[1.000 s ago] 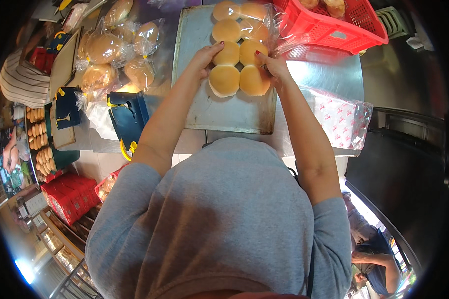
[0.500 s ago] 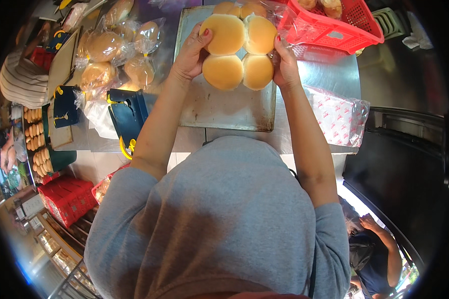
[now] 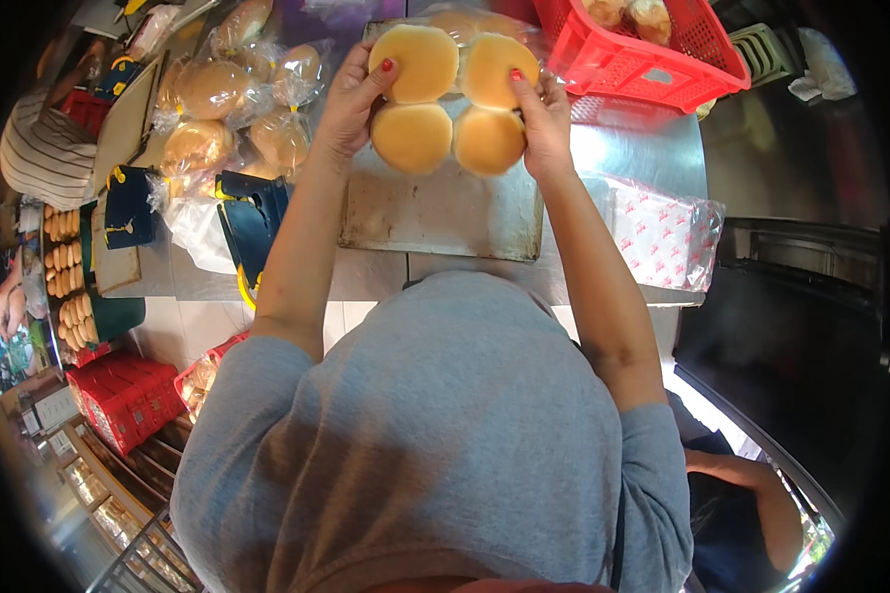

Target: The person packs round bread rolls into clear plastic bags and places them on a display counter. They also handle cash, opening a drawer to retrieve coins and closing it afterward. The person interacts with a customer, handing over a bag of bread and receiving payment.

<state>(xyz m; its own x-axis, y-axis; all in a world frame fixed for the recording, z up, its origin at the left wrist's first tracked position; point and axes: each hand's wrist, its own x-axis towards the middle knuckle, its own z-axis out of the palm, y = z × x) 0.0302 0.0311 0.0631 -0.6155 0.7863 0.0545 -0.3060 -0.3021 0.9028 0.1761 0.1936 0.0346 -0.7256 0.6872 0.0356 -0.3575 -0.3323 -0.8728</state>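
Between my two hands is a joined block of several round golden buns (image 3: 413, 140), held up over a worn metal baking tray (image 3: 440, 217). My left hand (image 3: 348, 107) grips the block's left edge, thumb on top of the far left bun. My right hand (image 3: 546, 121) grips the right side, its thumb pressed on the far right bun; the other fingers are partly hidden. A gap shows between the left and right columns of buns. Just behind them, at the tray's far end, more buns lie under clear plastic (image 3: 455, 22).
Bagged buns (image 3: 208, 91) cover the steel table's left side, near dark blue bag-sealing devices (image 3: 252, 222). A red plastic basket (image 3: 633, 61) with bread stands back right. A pack of printed plastic bags (image 3: 667, 237) lies right. Other people appear at far left (image 3: 44, 153) and lower right (image 3: 737, 504).
Both hands have shifted slightly left with the buns. The columns of buns have spread apart, and my right thumb has moved onto the top of a bun. The person at lower right has moved.
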